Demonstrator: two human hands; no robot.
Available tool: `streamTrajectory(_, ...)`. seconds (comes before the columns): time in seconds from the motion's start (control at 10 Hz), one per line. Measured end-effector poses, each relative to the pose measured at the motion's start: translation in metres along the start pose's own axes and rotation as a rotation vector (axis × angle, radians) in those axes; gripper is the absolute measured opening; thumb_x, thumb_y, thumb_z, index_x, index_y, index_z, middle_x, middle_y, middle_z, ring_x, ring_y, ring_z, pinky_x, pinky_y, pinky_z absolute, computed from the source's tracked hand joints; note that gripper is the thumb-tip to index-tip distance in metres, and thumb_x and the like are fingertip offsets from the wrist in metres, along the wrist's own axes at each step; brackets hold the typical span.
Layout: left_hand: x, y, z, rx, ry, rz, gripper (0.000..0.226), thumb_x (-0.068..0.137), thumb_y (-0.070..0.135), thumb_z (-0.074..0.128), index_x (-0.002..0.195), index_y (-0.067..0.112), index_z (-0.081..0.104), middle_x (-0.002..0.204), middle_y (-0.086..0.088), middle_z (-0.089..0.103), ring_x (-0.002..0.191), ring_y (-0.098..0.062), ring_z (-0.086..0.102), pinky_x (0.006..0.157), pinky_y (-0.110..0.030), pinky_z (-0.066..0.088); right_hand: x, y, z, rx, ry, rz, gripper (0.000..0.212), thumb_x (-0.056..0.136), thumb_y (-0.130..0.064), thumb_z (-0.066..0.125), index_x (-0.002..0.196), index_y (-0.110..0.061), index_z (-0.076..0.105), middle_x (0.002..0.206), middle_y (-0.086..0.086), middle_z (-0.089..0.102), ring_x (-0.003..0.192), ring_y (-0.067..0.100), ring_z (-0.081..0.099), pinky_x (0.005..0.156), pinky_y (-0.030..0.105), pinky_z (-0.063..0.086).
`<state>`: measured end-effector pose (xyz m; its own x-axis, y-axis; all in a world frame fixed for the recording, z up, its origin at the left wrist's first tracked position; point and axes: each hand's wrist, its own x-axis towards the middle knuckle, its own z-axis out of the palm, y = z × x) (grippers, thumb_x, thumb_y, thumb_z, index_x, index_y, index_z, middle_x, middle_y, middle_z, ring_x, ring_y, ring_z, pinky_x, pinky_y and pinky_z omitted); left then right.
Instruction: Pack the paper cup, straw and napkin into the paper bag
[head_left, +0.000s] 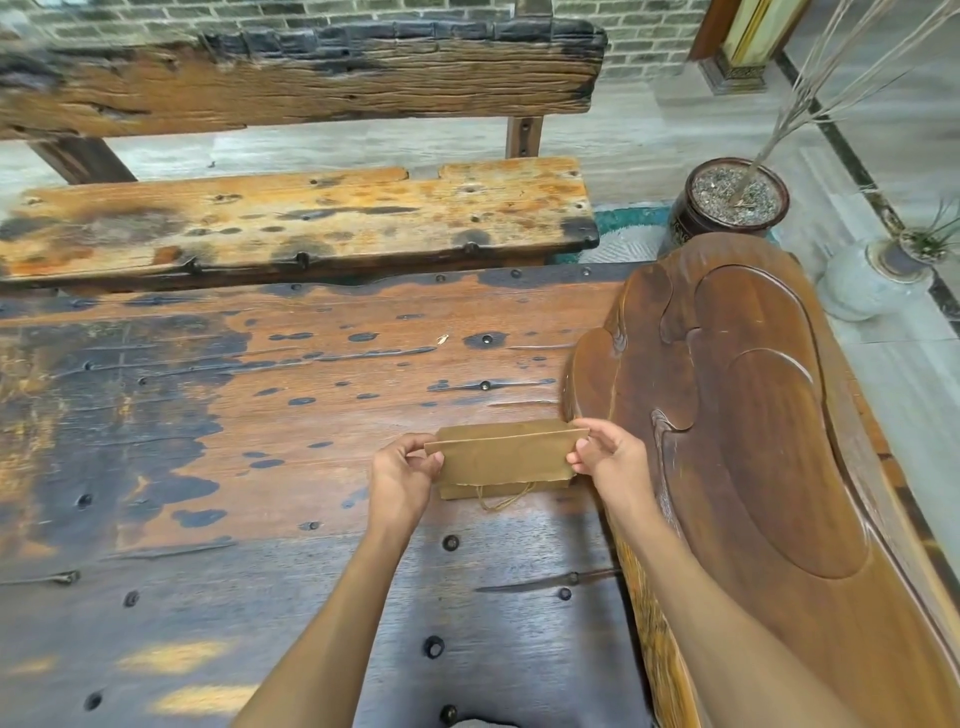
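Paper bag (503, 457), brown, folded flat, twine handle hanging: held above the studded bench (291, 415). Left hand (400, 475) and right hand (610, 454) fingers pinched its opposite ends.

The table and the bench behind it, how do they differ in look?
The table is darker, with large black patches and rows of metal studs; the bench is paler and orange, with smaller dark spots. The table bears the paper bag; the bench seat bears nothing. Both are weathered wood.
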<state>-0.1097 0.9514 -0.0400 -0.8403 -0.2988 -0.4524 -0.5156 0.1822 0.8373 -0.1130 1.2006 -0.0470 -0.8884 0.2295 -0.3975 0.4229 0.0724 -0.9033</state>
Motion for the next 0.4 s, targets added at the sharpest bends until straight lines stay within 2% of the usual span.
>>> streamTrajectory(0.1,-0.002,0.003,-0.001,0.034,-0.012,0.025,0.029,0.086,-0.002,0.068,0.106,0.019,0.068,0.061,-0.003,0.064,0.05,-0.003,0.06,0.051,-0.015,0.051,-0.002,0.0,-0.002,-0.033,0.002,0.014,0.041,0.087,0.009,0.054,0.115,-0.017,0.069,0.086,0.008,0.07,0.064,0.014,0.063,0.073,0.034,0.058)
streamTrajectory(0.3,-0.012,0.012,-0.007,0.03,-0.05,0.051,0.043,0.085,-0.001,0.071,0.118,0.025,0.063,0.053,0.009,0.056,0.046,0.001,0.058,0.051,-0.013,0.051,-0.01,-0.009,-0.003,-0.026,-0.012,0.0,0.056,0.082,0.012,0.056,0.123,-0.025,0.063,0.118,-0.004,0.066,0.063,0.013,0.065,0.077,0.039,0.058)
streamTrajectory(0.4,-0.022,0.02,-0.012,0.055,-0.055,0.107,0.048,0.085,0.004,0.072,0.125,0.028,0.06,0.048,0.007,0.05,0.04,0.001,0.05,0.057,-0.018,0.053,-0.02,-0.016,-0.004,0.026,-0.025,-0.017,0.061,0.08,0.013,0.053,0.13,-0.022,0.058,0.132,-0.004,0.059,0.062,0.016,0.065,0.064,0.032,0.057)
